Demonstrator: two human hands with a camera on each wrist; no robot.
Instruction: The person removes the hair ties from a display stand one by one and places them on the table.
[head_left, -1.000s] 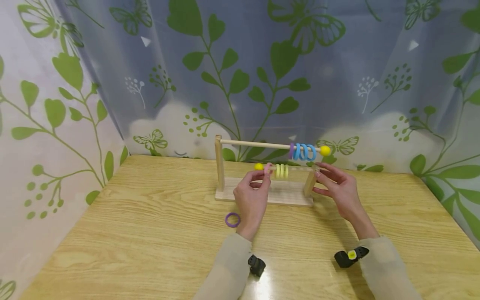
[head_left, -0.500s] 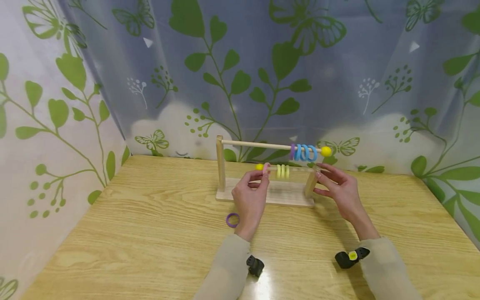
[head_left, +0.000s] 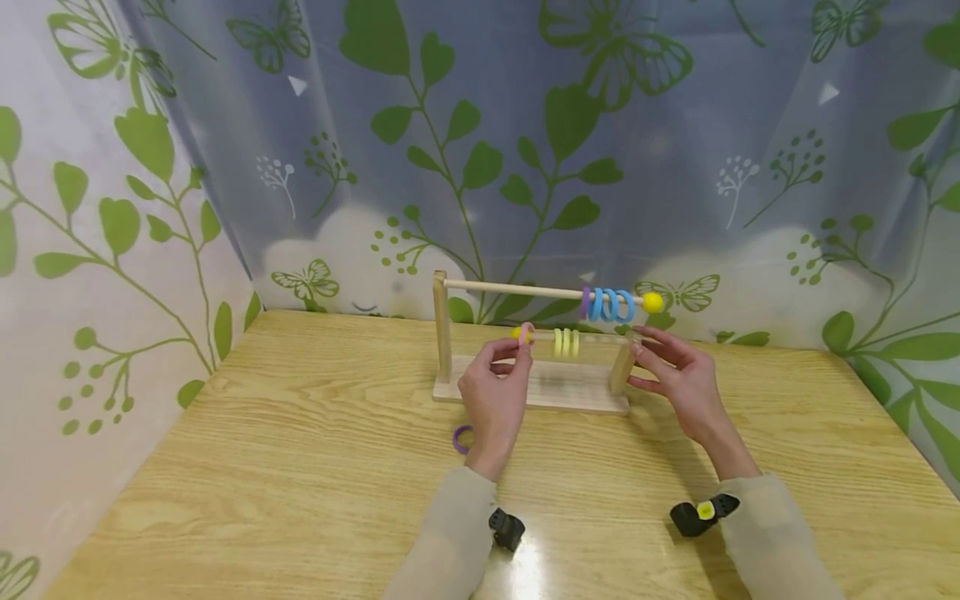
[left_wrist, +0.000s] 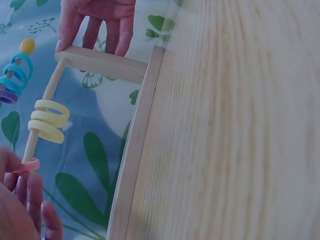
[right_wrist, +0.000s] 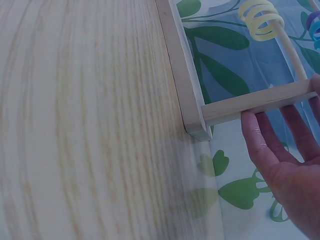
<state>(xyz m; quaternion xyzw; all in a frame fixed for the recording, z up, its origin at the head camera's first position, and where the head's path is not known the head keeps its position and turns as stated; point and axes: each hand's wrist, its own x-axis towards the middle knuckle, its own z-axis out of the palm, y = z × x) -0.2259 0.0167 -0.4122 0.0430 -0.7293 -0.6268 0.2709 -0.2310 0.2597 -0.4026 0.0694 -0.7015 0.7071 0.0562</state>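
Observation:
My left hand (head_left: 495, 396) pinches a pink ring (head_left: 527, 335) between thumb and fingertips. The ring overlaps the yellow end ball (head_left: 516, 334) of the lower rod on a wooden stand (head_left: 570, 402). Farther along that rod hang several pale yellow rings (head_left: 566, 342). At the stand's right end, my right hand (head_left: 678, 379) holds the short post (right_wrist: 260, 101) near its top, thumb on one side and fingers on the other. In the left wrist view the pink ring (left_wrist: 29, 165) sits at the rod's near end, partly hidden by my fingers.
Above, the upper rod (head_left: 510, 288) carries several blue rings (head_left: 611, 305), a purple ring (head_left: 585, 303) and a yellow ball (head_left: 652, 302) at its tip. Another purple ring (head_left: 460, 440) lies on the table (head_left: 300, 483), partly behind my left wrist. A patterned curtain (head_left: 480, 167) hangs behind.
My left hand has moved slightly left, sliding the pink ring from beside the yellow ball to over it. My left wrist now covers more of the loose purple ring. The right hand stays put.

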